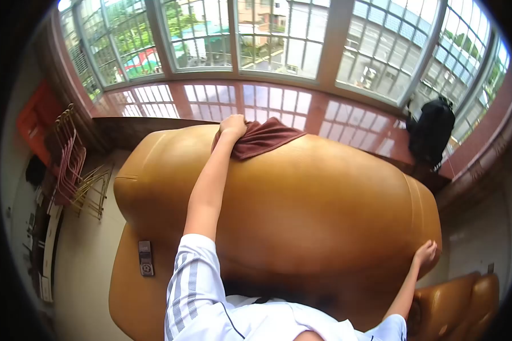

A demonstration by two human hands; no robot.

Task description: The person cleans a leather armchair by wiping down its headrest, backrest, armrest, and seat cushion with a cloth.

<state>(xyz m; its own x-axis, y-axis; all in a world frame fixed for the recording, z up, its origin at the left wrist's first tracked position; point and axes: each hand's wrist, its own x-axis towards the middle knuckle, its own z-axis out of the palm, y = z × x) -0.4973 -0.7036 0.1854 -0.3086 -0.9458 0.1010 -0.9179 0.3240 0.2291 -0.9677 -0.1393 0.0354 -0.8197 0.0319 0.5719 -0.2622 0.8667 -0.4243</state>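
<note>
Brown leather sofa back (324, 182): broad smooth span, passable between left hand (233, 126) and right hand (425, 253), with bunched maroon cloth (270, 138) at the far edge. Reddish window sill (313, 117) beyond: open along the middle, obstructed at right by black bag (432, 133), bounded behind by barred windows (279, 42). Left side: dark handset (146, 258) on the seat, metal-framed chairs (69, 162) well apart.

matt, soft-looking crumpled maroon cloth (267, 139), smooth, leather-like tan padded sofa back (307, 193) with a soft sheen, polished reddish stone-like windowsill (273, 105) glossy as a mirror from here, shiny gold metal-looking frames (92, 196)
</note>
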